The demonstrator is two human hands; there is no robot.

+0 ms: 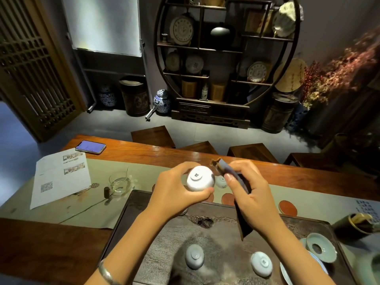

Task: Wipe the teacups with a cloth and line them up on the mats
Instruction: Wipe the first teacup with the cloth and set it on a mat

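My left hand (174, 190) grips a white teacup (200, 178) above the tea tray, its foot turned toward me. Just to its right, my right hand (249, 189) holds a dark cloth (242, 223), one end sticking up beside the cup and the other hanging down. Two pale teacups (194, 256) (261, 263) lie upside down on the grey towel on the tray. Another small cup (221, 181) stands behind my hands on the runner. Round red mats (228, 198) (287, 207) lie along the tray's far edge; more mats may be hidden by my hands.
The dark carved tea tray (131, 214) sits on a wooden table with a green runner (61, 210). A glass pitcher (120, 184), a printed sheet (61, 177) and a phone (90, 147) lie left. A celadon lid and saucers (320, 246) and a dark holder (353, 224) stand right.
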